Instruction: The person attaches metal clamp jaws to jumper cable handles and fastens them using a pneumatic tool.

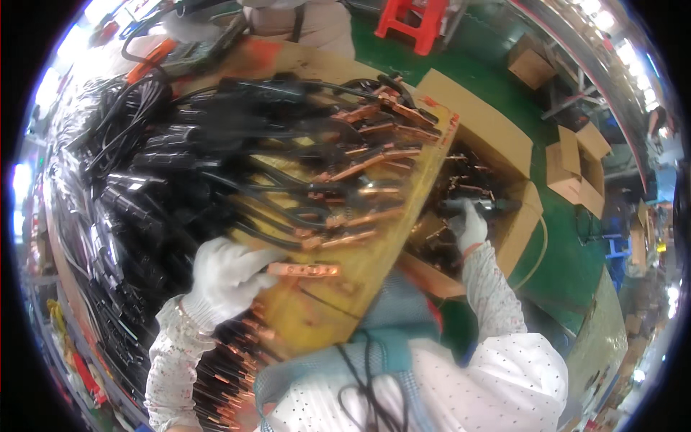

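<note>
My left hand (229, 279), in a white glove, is closed on a flat copper terminal bar (306, 270) with holes in it, held above the near part of the yellow tabletop (306, 320). Farther off on that table, several black cables (277, 205) end in similar copper bars (374, 155), their ends pointing right. My right hand (469, 230), also gloved, reaches into an open cardboard box (522, 216). Its fingers are closed around a grey and black cylindrical thing (471, 205), whose kind I cannot make out. Dark pieces with copper parts (461, 173) lie in the box.
Black handles (155, 162) and bundled cables are heaped at the left. More copper ends (230, 385) crowd beside my left forearm. Across the table stands another person (320, 29). A red stool (414, 21) and another open carton (576, 169) stand on the green floor.
</note>
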